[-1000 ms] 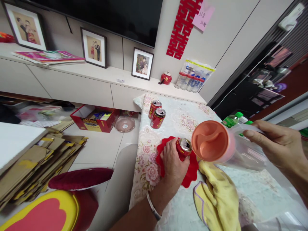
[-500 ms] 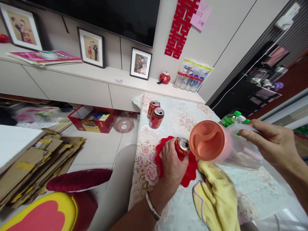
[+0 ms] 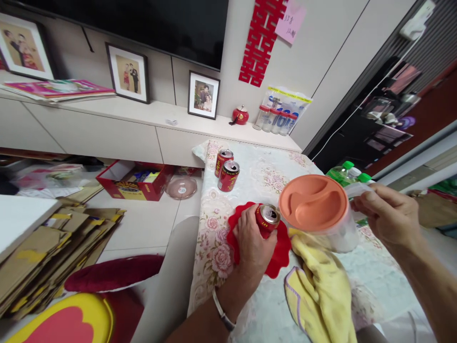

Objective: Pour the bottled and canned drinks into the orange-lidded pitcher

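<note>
My left hand [image 3: 254, 240] is wrapped around an opened red drink can [image 3: 268, 219], which stands on a red scalloped mat [image 3: 280, 259]. In my right hand [image 3: 391, 209] is the handle of a clear plastic pitcher [image 3: 344, 238] with an orange lid [image 3: 313, 202]. The pitcher is raised just right of the can, its lid tipped toward me. Below the pitcher lies a crumpled yellow cloth [image 3: 324, 286]. Farther back, two more opened red cans, a front one [image 3: 228, 176] and a rear one [image 3: 223, 157], stand close together.
A floral tablecloth [image 3: 214, 224] covers the table. Green-capped bottles [image 3: 344, 170] stand behind the pitcher. Glass jars with red lids [image 3: 274, 121] and framed photos [image 3: 203, 95] line the cabinet. Left on the floor are flattened cardboard [image 3: 53, 252] and a red box [image 3: 134, 183].
The pitcher has swung from a strong tilt toward upright, so more of its lid faces up. My right hand has moved slightly left. My left hand stays on the can.
</note>
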`<state>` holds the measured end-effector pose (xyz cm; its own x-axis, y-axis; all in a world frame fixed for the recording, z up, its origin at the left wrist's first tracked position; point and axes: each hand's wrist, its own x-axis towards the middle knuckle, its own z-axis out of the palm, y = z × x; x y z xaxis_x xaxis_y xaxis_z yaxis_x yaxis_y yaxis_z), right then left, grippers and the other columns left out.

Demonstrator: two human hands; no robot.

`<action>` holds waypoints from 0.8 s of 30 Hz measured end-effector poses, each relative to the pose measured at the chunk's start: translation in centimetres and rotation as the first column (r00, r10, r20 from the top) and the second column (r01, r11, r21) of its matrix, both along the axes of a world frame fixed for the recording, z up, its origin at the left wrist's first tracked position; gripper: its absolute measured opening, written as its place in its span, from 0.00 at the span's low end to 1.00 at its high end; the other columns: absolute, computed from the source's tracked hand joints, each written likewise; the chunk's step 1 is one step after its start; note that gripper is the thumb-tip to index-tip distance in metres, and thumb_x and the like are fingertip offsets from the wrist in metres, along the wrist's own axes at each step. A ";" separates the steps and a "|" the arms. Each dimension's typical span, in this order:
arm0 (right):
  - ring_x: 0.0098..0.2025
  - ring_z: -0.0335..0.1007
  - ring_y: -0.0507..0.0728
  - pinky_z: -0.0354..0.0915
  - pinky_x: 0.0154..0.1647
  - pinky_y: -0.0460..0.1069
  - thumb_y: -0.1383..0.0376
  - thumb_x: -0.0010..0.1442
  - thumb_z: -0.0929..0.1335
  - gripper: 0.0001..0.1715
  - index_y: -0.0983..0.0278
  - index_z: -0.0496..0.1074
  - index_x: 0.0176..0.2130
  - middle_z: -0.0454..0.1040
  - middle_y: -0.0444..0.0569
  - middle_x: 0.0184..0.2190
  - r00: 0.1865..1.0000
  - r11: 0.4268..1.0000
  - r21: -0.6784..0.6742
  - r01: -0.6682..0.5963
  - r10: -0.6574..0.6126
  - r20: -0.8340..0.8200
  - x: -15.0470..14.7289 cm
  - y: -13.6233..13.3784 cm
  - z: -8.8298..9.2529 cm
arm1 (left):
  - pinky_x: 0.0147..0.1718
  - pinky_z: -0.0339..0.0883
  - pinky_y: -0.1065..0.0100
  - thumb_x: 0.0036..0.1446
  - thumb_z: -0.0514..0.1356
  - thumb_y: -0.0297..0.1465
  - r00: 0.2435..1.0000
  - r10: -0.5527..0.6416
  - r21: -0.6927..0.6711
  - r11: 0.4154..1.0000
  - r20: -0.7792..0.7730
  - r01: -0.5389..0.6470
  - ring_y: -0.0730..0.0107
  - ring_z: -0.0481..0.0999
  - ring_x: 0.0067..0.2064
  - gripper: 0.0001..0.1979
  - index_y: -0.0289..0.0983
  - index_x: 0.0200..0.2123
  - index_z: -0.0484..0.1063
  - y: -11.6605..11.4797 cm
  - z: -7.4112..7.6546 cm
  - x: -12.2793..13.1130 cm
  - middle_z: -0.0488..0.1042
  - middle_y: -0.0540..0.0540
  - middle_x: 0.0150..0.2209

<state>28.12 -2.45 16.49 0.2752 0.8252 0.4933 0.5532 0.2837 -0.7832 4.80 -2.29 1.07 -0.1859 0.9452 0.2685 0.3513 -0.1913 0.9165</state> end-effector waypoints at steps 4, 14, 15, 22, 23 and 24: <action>0.18 0.48 0.46 0.48 0.20 0.47 0.48 0.42 0.83 0.35 0.63 0.63 0.15 0.54 0.38 0.14 0.973 0.992 0.128 -0.015 0.044 -0.228 0.0 0.5 0.3 | 0.58 0.70 0.43 0.47 0.70 0.22 1.000 0.014 0.028 1.000 0.014 -0.014 0.44 0.77 0.60 0.34 0.42 0.57 0.68 0.0 -0.1 0.0 0.78 0.39 0.55; 0.18 0.49 0.46 0.44 0.19 0.46 0.54 0.40 0.81 0.30 0.61 0.59 0.18 0.54 0.36 0.15 0.856 0.968 0.220 0.125 0.007 -0.516 2.8 2.1 -2.9 | 0.59 0.70 0.40 0.47 0.68 0.25 1.000 0.017 -0.003 1.000 0.024 -0.017 0.41 0.77 0.60 0.33 0.41 0.58 0.68 0.1 -0.4 -0.2 0.78 0.37 0.56; 0.19 0.50 0.46 0.45 0.19 0.46 0.54 0.41 0.80 0.29 0.61 0.59 0.19 0.55 0.36 0.15 0.846 0.966 0.220 0.139 0.000 -0.533 3.0 2.3 -3.7 | 0.59 0.70 0.40 0.47 0.68 0.25 1.000 0.013 0.000 1.000 0.026 -0.013 0.40 0.77 0.60 0.33 0.41 0.58 0.68 0.2 -0.4 -0.3 0.78 0.37 0.56; 0.20 0.54 0.47 0.54 0.20 0.45 0.50 0.59 0.74 0.26 0.61 0.62 0.24 0.62 0.36 0.20 0.775 0.938 0.255 0.236 -0.024 -0.632 4.5 3.9 -9.9 | 0.57 0.72 0.38 0.48 0.67 0.28 0.999 0.003 0.009 1.000 0.044 -0.004 0.39 0.78 0.59 0.32 0.41 0.58 0.68 0.4 -0.8 -0.5 0.78 0.37 0.55; 0.21 0.56 0.47 0.56 0.21 0.44 0.51 0.64 0.73 0.24 0.62 0.65 0.27 0.63 0.37 0.22 0.763 0.938 0.248 0.242 -0.026 -0.646 4.7 4.0 -10.7 | 0.57 0.72 0.38 0.48 0.67 0.28 0.999 0.004 0.009 1.000 0.043 -0.004 0.39 0.78 0.59 0.32 0.42 0.58 0.68 0.4 -0.9 -0.5 0.78 0.37 0.55; 0.21 0.58 0.47 0.59 0.22 0.44 0.52 0.67 0.71 0.21 0.63 0.68 0.30 0.66 0.37 0.24 0.752 0.940 0.238 0.245 -0.029 -0.658 5.0 4.1 -11.5 | 0.58 0.72 0.38 0.48 0.67 0.29 0.999 0.004 0.008 1.000 0.043 -0.004 0.39 0.78 0.59 0.32 0.42 0.58 0.68 0.5 -1.0 -0.5 0.78 0.37 0.56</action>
<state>33.08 1.60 5.04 0.7111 0.5993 0.3677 0.0066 0.5173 -0.8558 4.31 -1.83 0.05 -0.2011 0.9421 0.2683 0.3127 -0.1978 0.9290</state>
